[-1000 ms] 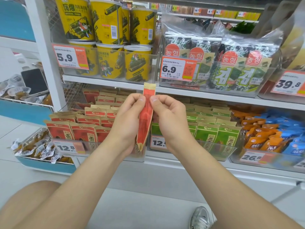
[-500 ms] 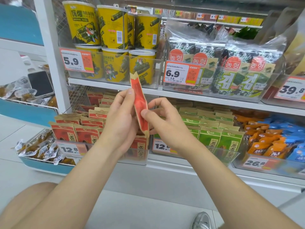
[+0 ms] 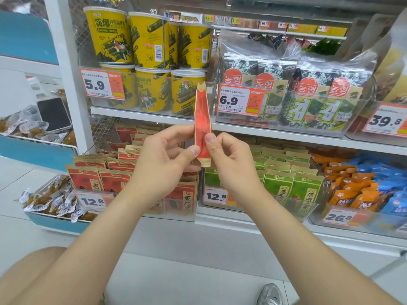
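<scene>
Shop shelving (image 3: 143,116) fills the bkgd ahead of you: white tiers packed w/ snacks. You hold one red packet (image 3: 202,126) up between both hands at mid-frame, in front of the shelf edge, touching none of the stock. Its long axis runs near vertical, w/ the top tipped a touch to your left. The notched kraft-coloured top end points up, level w/ the lower row of yellow canisters (image 3: 154,93). The sealed bottom end points down toward the bin of red seed bags (image 3: 92,179). You see it edge-on, so it reads as a narrow strip, faces turned left & right.

Your left hand (image 3: 163,159) grips the packet's lower half: thumb pressed on the near left side, fingers curled round behind. Your right hand (image 3: 231,159) pinches the same lower part from the right, thumb tip on the near edge approx. at mid-height. Its other fingers are tucked behind & not all visible. Both hands sit close together round the packet; the upper half stands free above them.

To the right on the upper tier are seaweed packs (image 3: 308,100) behind the 6.9 tag (image 3: 240,100). Below them sit green seed bags (image 3: 293,183), then orange & blue pouches (image 3: 361,179). Far left is a blue-walled tray (image 3: 50,219) w/ small wrapped snacks. Your shoe (image 3: 271,293) shows at the bottom edge.
</scene>
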Tool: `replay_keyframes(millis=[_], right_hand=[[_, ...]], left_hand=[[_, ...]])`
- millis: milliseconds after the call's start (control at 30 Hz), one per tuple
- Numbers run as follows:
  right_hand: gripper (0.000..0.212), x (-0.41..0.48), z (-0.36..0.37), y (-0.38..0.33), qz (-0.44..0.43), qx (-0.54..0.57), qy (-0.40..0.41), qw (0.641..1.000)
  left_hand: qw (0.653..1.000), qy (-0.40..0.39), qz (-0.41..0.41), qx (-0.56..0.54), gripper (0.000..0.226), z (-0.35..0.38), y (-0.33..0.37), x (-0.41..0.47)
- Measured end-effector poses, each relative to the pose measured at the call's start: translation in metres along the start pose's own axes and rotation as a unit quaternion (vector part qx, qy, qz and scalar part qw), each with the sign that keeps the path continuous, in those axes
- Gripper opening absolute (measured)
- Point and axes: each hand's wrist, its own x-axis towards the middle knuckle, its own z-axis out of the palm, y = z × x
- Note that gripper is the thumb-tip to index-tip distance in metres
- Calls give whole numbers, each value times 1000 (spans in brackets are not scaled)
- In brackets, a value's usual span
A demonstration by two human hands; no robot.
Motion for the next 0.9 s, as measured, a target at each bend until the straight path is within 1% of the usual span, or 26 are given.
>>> replay_keyframes(millis=[133, 200, 333, 467, 567, 733, 800, 867, 900], right_hand=[[46, -1, 3, 3, 23, 45, -30, 998], [51, -1, 5, 3, 30, 47, -38, 998], [51, -1, 6, 4, 19, 14, -22, 999], [47, -2, 6, 4, 2, -33, 15, 999], [48, -3, 8, 5, 8, -46, 12, 999], [55, -4, 7, 4, 42, -15, 0, 999], [57, -5, 6, 4, 53, -13, -5, 999], [53, -6, 6, 3, 42, -33, -10, 999], [48, -7, 5, 3, 18, -76, -9, 997]], left_hand=[[1000, 6, -20, 3, 41, -3, 1, 0], [1000, 7, -26, 12, 41, -5, 0, 0], [999, -25, -18, 27, 46, -13, 2, 1], [997, -65, -26, 39, 65, -18, 5, 0], [996, -67, -24, 57, 70, -17, 3, 0], [996, -60, -36, 62, 70, -21, 5, 1], [995, -63, -43, 64, 75, -21, 6, 1], [994, -76, -54, 64, 86, -22, 5, 0], [993, -86, -62, 59, 89, -22, 5, -1]])
